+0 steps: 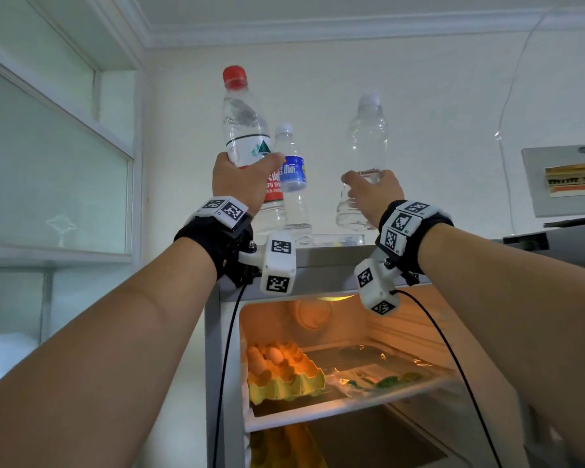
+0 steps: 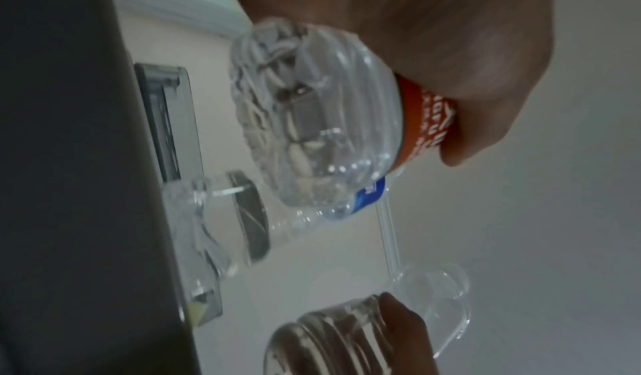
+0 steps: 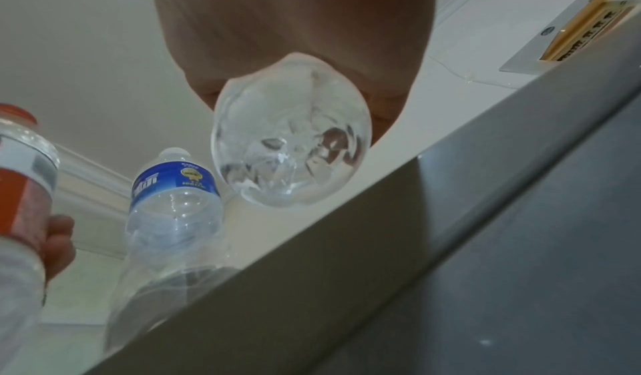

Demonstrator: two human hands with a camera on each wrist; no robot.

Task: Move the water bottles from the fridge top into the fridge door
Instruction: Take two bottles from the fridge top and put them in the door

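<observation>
My left hand (image 1: 242, 179) grips a red-capped, red-labelled water bottle (image 1: 245, 130) around its middle, lifted above the fridge top (image 1: 331, 256); its base (image 2: 305, 123) faces the left wrist camera. My right hand (image 1: 372, 194) grips a clear unlabelled bottle (image 1: 367, 136), also raised; its bottom (image 3: 291, 134) shows in the right wrist view. A smaller blue-labelled bottle (image 1: 293, 184) stands on the fridge top between my hands, also seen as the blue-labelled bottle (image 3: 173, 205). The fridge door is out of view.
The fridge compartment (image 1: 335, 359) below is open and lit, with a yellow egg tray (image 1: 281, 376) on its shelf. A clear tray (image 1: 335, 239) lies on the fridge top. A wall box (image 1: 568, 179) is at the right, a glazed cabinet (image 1: 48, 163) at the left.
</observation>
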